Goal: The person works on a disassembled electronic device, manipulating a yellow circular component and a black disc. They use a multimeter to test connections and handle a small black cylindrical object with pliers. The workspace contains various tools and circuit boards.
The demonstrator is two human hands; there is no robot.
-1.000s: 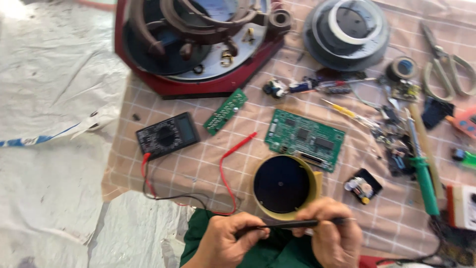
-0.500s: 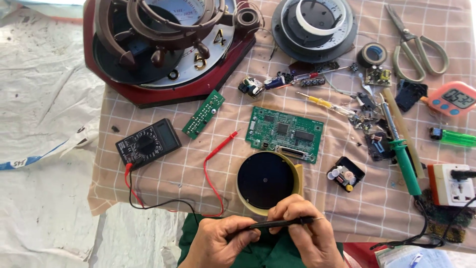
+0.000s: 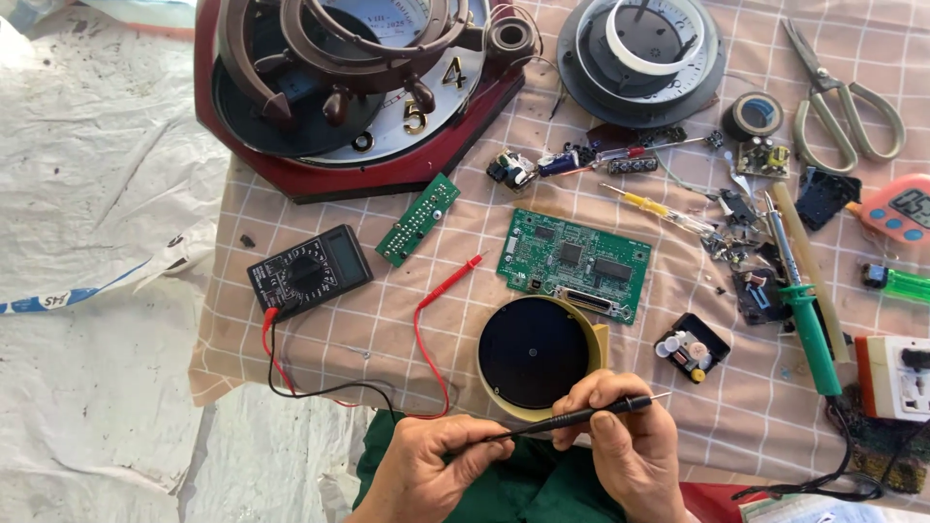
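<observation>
both hands sit at the near edge of the worktop, which is covered with a beige checked cloth. the left hand and the right hand are each clamped on the same black probe, a thin rod lying almost level between them, its metal tip poking out to the right past the right hand's thumb. the left hand grips the rear end, the right hand pinches it nearer the tip.

just beyond the hands, touching the right hand's knuckles as far as can be told, lies a round black disc in a yellowish rim. a green circuit board lies just far of the disc. left of it a red probe rests on the cloth, its red lead curving near and then back left, beside a black lead, to a black multimeter at the left. a narrow green board lies between the multimeter and the big red-cased clock at the far left.

to the right, a green-handled soldering iron lies lengthwise, with a small black clock movement just left of it. scissors lie at the far right, and a dark round housing sits far of the circuit board.
</observation>
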